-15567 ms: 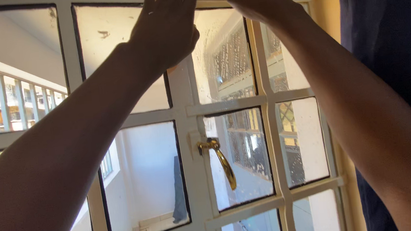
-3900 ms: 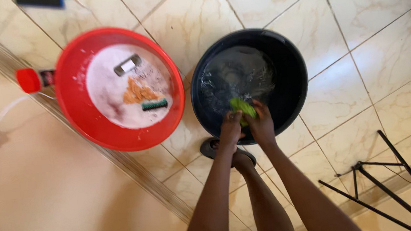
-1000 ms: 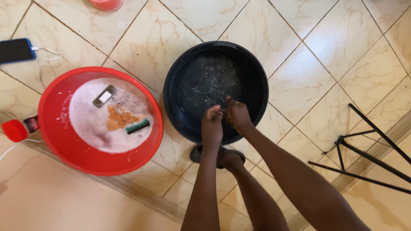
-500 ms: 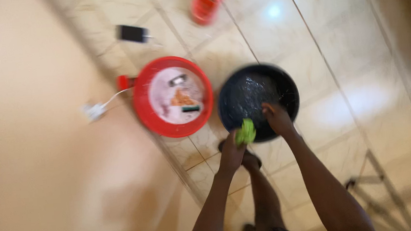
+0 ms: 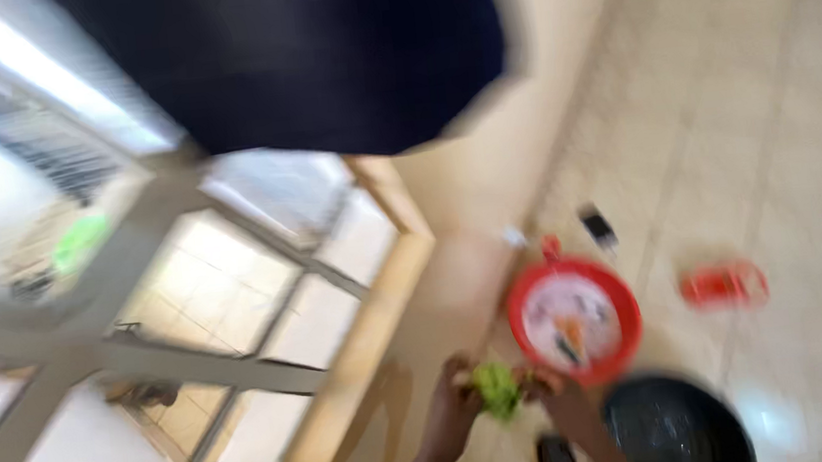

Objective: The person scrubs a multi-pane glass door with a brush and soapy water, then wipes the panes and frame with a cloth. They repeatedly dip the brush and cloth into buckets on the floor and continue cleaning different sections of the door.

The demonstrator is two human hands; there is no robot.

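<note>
The picture is strongly blurred and tilted. A small green cloth (image 5: 497, 389) sits between my two hands at the bottom middle. My left hand (image 5: 452, 398) grips it from the left and my right hand (image 5: 554, 388) touches it from the right. Right of my hands a black basin (image 5: 676, 426) of water stands on the tiled floor. Behind it a red basin (image 5: 574, 319) holds soapy water with small items floating in it.
A white-framed window with several panes (image 5: 188, 313) fills the left half, under a dark blue curtain (image 5: 314, 59). A phone (image 5: 596, 226) and a small red object (image 5: 723, 284) lie on the tiled floor. My foot (image 5: 555, 458) shows below my hands.
My view has swung up from the basins toward the window. Both hands have left the black basin and now meet on the green cloth above the floor.
</note>
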